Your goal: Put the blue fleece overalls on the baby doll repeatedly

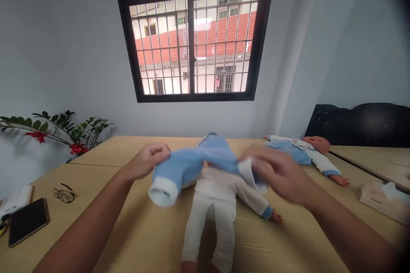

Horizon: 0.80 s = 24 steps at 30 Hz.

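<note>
Stretched between my two hands is a pair of small blue doll trousers [188, 164] with white cuffs, held up in the air. My left hand [149, 160] pinches the fabric at the left leg, whose open cuff hangs toward me. At the other leg, my right hand [282, 175] grips the cloth by the white cuff; it is blurred by motion. Below and behind the trousers a doll [216, 192] lies on its back, legs toward me, in a white top with blue wrist cuffs and white leggings. The trousers hide its head and upper chest.
A second doll [315, 149] in blue and white lies at the back right of the wooden table [128, 226]. A tissue pack [384, 200] is at the right. Glasses [65, 194] and a phone [28, 222] lie left, near a potted plant [73, 132]. Black chairs [361, 123] stand behind.
</note>
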{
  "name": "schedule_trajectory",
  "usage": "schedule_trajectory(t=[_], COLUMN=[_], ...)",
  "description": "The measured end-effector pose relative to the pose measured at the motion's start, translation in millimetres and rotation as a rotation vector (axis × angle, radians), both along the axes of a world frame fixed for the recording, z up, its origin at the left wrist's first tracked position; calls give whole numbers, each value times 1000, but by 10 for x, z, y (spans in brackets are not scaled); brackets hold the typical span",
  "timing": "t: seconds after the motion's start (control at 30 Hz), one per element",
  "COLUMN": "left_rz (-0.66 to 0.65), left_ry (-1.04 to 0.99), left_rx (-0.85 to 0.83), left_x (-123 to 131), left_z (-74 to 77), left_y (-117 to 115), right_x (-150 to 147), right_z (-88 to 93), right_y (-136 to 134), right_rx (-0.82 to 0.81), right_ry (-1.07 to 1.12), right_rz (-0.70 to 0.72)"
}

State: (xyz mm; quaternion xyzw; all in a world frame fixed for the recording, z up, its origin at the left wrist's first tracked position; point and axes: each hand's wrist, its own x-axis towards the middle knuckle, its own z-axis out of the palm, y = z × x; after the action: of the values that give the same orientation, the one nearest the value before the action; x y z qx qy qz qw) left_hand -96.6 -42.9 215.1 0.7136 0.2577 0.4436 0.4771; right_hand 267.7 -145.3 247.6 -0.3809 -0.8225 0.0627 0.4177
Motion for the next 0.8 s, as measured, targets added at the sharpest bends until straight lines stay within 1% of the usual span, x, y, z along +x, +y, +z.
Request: schedule_trajectory(t=[0.03, 0.1, 0.13, 0.17, 0.2, 0.23, 0.27, 0.3, 0.33, 0.37, 0.4, 0.43, 0.5, 0.57, 0.6, 0.63, 0.7, 0.8], left_rz=[-74, -253, -347, -418, -449, -429, -359, -248, -133, -49, -20, -25, -127, -221, -244, -248, -229, -185], left_ry=[140, 438, 572, 684, 764, 810, 822, 794, 739, 676, 631, 600, 575, 610, 640, 667, 696, 684], left_rx=[4, -11, -30, -45, -49, -33, 10, 78, 161, 243, 310, 342, 341, 317, 305, 290, 239, 173], left_x=[-15, -27, -22, -8, 18, 58, 114, 188, 278, 380, 490, 601, 796, 912, 931, 923, 848, 673], left_z=[-124, -403, -543, -675, -795, -899, -987, -1058, -1114, -1157, -1188, -1212, -1245, -1277, -1296, -1319, -1372, -1449], left_y=[-94, -241, -283, -299, -285, -243, -176, -86, 19, 131, 244, 350, 517, 608, 626, 627, 592, 481], right_x=[6, 9, 9, 8, 7, 1, -11, -36, -76, -132, -202, -281, -437, -544, -570, -579, -561, -522], right_z=[-155, -511, -683, -836, -959, -1050, -1110, -1143, -1158, -1165, -1173, -1189, -1255, -1356, -1406, -1448, -1491, -1459], right_y=[-197, -526, -645, -724, -757, -739, -668, -545, -379, -180, 38, 260, 663, 947, 1035, 1087, 1109, 1035], right_rx=[-88, -319, -427, -500, -536, -545, -530, -501, -466, -428, -383, -328, -229, -223, -237, -252, -267, -243], right_ry=[-85, -216, -273, -310, -326, -333, -332, -327, -325, -322, -318, -307, -296, -359, -394, -423, -444, -401], right_rz=[49, 104, 121, 132, 123, 102, 75, 48, 26, 21, 24, -1, -63, -92, -105, -113, -122, -129])
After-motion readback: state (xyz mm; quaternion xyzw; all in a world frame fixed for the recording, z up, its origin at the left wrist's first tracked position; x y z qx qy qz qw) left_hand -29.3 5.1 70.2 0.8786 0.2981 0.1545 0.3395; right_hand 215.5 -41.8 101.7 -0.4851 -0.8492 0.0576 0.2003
